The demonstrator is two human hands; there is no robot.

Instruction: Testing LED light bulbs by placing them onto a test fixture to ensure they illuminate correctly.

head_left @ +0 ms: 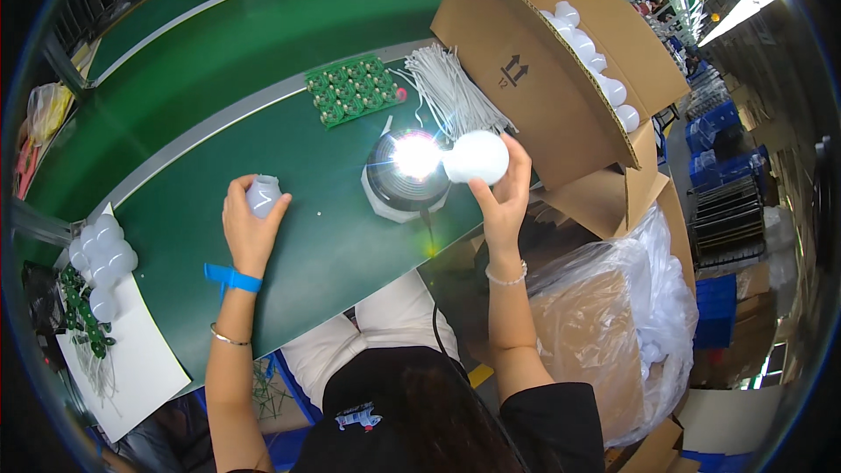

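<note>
My left hand (pixel 249 223), with a blue strap at the wrist, is closed round a white bulb cover (pixel 264 195) whose open neck points away from me. In my right hand (pixel 506 197) a round white bulb cover (pixel 478 157) is gripped between thumb and fingers. Its neck end is beside a bright glowing light (pixel 416 156) on a dark round lamp fixture (pixel 405 186); glare hides whether they touch. Beyond the fixture lie a panel of green circuit boards (pixel 354 90) and a bundle of white strips or tubes (pixel 455 90).
A cardboard box (pixel 526 61) holding several white bulb covers (pixel 604 83) stands at the right. Below it sits a carton (pixel 583 333) wrapped in clear plastic. On a white sheet (pixel 144 346) at the left are more bulb covers (pixel 103 258) and green boards (pixel 88 320). The green worktable (pixel 337 236) curves toward the left.
</note>
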